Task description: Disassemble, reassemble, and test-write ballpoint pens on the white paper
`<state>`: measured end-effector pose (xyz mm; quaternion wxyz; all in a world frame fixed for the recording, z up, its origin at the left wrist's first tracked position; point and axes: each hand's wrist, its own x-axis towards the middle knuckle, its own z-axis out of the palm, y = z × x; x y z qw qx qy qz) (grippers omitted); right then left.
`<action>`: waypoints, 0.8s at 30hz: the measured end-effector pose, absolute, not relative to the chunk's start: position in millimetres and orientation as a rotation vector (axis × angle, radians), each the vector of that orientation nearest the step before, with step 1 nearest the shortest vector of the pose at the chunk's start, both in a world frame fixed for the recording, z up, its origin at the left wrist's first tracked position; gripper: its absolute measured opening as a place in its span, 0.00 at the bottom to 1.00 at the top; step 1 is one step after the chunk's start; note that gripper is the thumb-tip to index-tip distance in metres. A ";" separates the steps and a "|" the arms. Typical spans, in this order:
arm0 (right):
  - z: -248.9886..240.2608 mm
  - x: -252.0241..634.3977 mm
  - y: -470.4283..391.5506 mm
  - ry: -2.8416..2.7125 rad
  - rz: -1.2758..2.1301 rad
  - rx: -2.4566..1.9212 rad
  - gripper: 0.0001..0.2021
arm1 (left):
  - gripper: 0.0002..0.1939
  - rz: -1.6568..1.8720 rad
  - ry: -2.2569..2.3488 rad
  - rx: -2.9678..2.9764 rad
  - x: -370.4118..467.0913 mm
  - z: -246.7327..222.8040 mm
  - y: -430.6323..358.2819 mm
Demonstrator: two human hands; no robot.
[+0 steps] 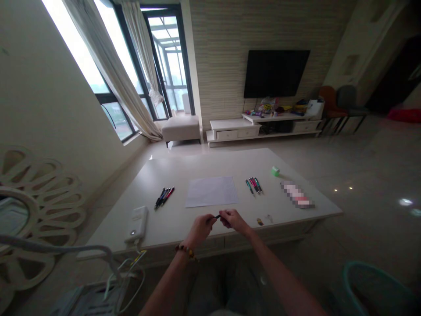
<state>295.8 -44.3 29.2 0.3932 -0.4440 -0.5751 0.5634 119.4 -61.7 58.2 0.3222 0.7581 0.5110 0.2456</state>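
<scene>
Near the table's front edge, my left hand [205,224] and my right hand [232,219] are close together, both closed on a dark pen [217,216] that shows between their fingertips. Most of the pen is hidden by the fingers. Just beyond my hands lies a stack of white paper [212,192]. To its left is a bunch of dark pens [163,197], one with red on it. On the paper's right lie several green and pink pens [255,185]. A small brownish item [259,222] rests right of my right hand, beside a small clear piece [269,218].
A white power strip [137,224] with cables sits at the table's [184,165] left front. A green-and-white block [275,171] and a blurred-out flat item [297,195] lie on the right. A teal-rimmed basket [348,274] stands on the floor at right.
</scene>
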 end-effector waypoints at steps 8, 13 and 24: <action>20.8 302.0 -27.7 -1.625 1.463 -1.136 0.21 | 0.13 0.600 1.415 2.250 118.1 45.7 -58.7; 2.4 297.3 -16.9 -1.600 1.390 -1.213 0.21 | 0.10 0.713 1.432 2.301 115.9 10.4 -45.8; -12.2 294.0 -2.7 -1.615 1.331 -1.230 0.19 | 0.08 0.829 1.431 2.346 114.2 -14.0 -30.3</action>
